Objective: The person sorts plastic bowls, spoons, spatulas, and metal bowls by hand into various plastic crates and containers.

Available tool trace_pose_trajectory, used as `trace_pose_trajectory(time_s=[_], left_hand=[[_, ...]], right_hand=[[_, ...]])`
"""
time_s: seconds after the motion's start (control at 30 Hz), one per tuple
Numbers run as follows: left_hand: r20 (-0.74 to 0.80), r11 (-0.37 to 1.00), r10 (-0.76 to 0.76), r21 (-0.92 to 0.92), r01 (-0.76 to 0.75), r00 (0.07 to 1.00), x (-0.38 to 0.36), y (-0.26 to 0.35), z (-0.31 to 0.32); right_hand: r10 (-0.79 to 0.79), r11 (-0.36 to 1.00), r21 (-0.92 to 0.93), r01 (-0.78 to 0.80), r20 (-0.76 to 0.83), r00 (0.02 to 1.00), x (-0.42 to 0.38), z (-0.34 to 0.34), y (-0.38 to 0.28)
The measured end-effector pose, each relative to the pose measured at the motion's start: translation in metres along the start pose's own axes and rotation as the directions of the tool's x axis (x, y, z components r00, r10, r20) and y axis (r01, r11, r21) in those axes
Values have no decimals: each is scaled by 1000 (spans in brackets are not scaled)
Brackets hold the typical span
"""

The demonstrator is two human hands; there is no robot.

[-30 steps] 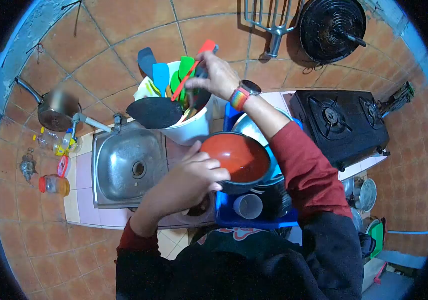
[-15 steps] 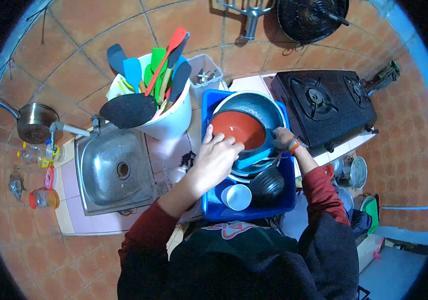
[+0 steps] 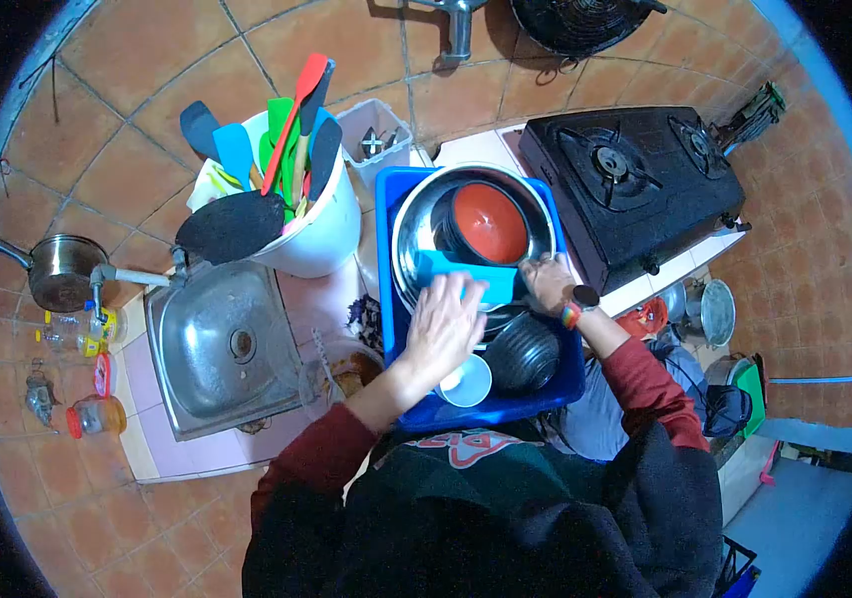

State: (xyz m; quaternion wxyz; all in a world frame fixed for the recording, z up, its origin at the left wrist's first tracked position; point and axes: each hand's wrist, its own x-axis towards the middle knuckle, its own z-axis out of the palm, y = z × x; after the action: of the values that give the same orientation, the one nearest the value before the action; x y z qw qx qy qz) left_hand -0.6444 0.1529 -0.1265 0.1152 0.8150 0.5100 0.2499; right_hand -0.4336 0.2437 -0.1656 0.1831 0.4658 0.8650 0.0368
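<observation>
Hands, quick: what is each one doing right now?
Left hand: open, fingers spread, resting on the blue plate.
Right hand: closed on the plate's other end, by the steel bowl.

A blue plastic basin (image 3: 394,299) sits on the surface, right of the sink and left of the stove, packed with dishes. At its far end a wide steel bowl (image 3: 416,224) lies tilted — inside it rests a smaller bowl (image 3: 487,222), red within and dark on its outer rim. A light blue flat piece (image 3: 461,275), possibly a lid or plate, lies across the steel bowl's near edge. Nearer, a dark ribbed bowl (image 3: 526,351) sits upside down, just beside a white cup (image 3: 470,379) with its opening facing up.
</observation>
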Motion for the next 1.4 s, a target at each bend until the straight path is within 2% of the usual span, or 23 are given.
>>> trace_pose_trajectory(time_s=[0.03, 0.1, 0.17, 0.23, 0.3, 0.37, 0.4, 0.5, 0.6, 0.67, 0.77, 0.83, 0.9, 0.93, 0.97, 1.03, 1.07, 1.1, 1.13, 1.2, 1.27, 1.33, 1.4], left_hand=[[-5, 1000, 4, 0, -4, 1000, -8, 3, -2], [372, 974, 167, -208, -93, 913, -29, 5, -9], [345, 967, 255, -100, -235, 903, -58, -5, -2], [344, 973, 228, -35, -230, 911, -66, -9, 1], [544, 992, 96, 13, -122, 833, -66, -14, 0], [465, 973, 202, 8, -232, 862, -67, -18, 0], [405, 976, 195, 9, -217, 893, -64, -15, -6], [214, 984, 158, -116, -136, 964, -58, -20, -21], [139, 952, -8, -301, 49, 990, -61, -32, -29], [62, 881, -187, -431, 195, 980, -61, -27, -31], [91, 972, -136, -182, 150, 987, -56, -10, -27], [-7, 995, -90, 37, 90, 996, -57, -1, -12], [-24, 993, -97, 69, 99, 995, -56, 2, 1], [-32, 991, -115, 66, 117, 993, -56, 5, 0], [-129, 994, -80, 67, 90, 988, -56, 6, -3], [-311, 995, 19, 100, 13, 950, -59, 7, -19], [-319, 999, -34, -31, 25, 947, -64, 5, -22], [-325, 998, -59, -35, 50, 944, -74, 2, -25], [-390, 983, -149, -155, 95, 909, -87, -3, -29], [-534, 948, -298, -263, 180, 791, -118, -19, -35], [-719, 892, -440, -280, 356, 538, -160, -42, -26], [-573, 586, -803, -703, 404, 167, -192, -55, -16], [-459, 465, -876, -725, 509, 146, -234, -80, 16]], right_hand=[[-14, 999, 30, 14, 16, 1000, 8, 22, 2], [-31, 999, 44, 28, 75, 997, 10, 21, 2], [-25, 1000, 16, 23, 127, 992, 4, 0, 1], [-13, 1000, -8, 15, 177, 984, 2, -2, 1], [-129, 990, 63, 127, 27, 991, 5, 7, 6], [-134, 986, 95, 137, -44, 990, 5, 1, 6], [-114, 993, 27, 112, 74, 991, 8, -1, 15], [108, 979, -177, -101, 30, 994, -19, -83, 16], [-106, 936, 294, 194, -289, 951, -32, -161, 35], [-138, 840, 401, 365, -493, 859, -19, -203, 21], [-99, 600, 595, 535, -609, 787, 40, -225, -18], [-63, 550, 621, 559, -636, 769, 85, -228, -53], [-61, 528, 639, 560, -629, 775, 119, -229, -85], [-64, 620, 550, 560, -676, 734, 120, -232, -97], [-76, 704, 448, 550, -723, 687, 119, -237, -108], [-57, 676, 317, 665, -878, 476, 115, -233, -116], [-53, 646, 288, 707, -907, 418, 104, -231, -119], [-22, 566, 416, 712, -856, 517, 81, -229, -123], [-55, 597, 352, 721, -878, 475, 66, -221, -123], [-84, 587, 487, 647, -758, 647, 35, -197, -131], [-186, 612, 456, 646, -711, 678, 16, -168, -146], [-260, 605, 511, 611, -598, 758, 8, -150, -166], [-308, 645, 492, 585, -534, 788, 14, -139, -179]])
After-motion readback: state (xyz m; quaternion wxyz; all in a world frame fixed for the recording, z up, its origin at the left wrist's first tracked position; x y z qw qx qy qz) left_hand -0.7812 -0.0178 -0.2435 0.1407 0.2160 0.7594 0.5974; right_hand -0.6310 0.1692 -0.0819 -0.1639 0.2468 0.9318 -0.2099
